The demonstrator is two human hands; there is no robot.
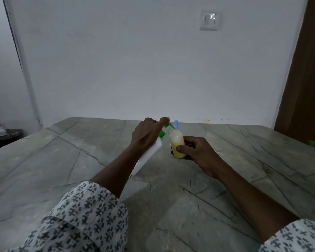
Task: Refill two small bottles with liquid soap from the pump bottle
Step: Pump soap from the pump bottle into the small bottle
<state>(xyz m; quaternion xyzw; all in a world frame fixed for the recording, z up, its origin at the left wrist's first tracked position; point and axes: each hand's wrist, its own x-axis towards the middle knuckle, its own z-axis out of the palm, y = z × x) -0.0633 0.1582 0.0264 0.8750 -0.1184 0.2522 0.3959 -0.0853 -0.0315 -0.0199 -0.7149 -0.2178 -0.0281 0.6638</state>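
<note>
Toward the far edge of the table [80,160], the left hand [147,133] grips a tilted pump bottle [149,157]. The right hand [198,151] holds a small bottle [176,144], nearly full of yellowish soap. Just behind stands a blue-capped bottle [176,123], its fill hidden and likely still to do.

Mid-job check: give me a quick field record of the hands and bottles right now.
left hand: grips pump bottle, forefinger on green pump
pump bottle: white, tilted toward small bottle's top
right hand: holds small bottle upright
small bottle: pale yellow liquid inside
blue-capped bottle: behind them, mostly hidden
</note>
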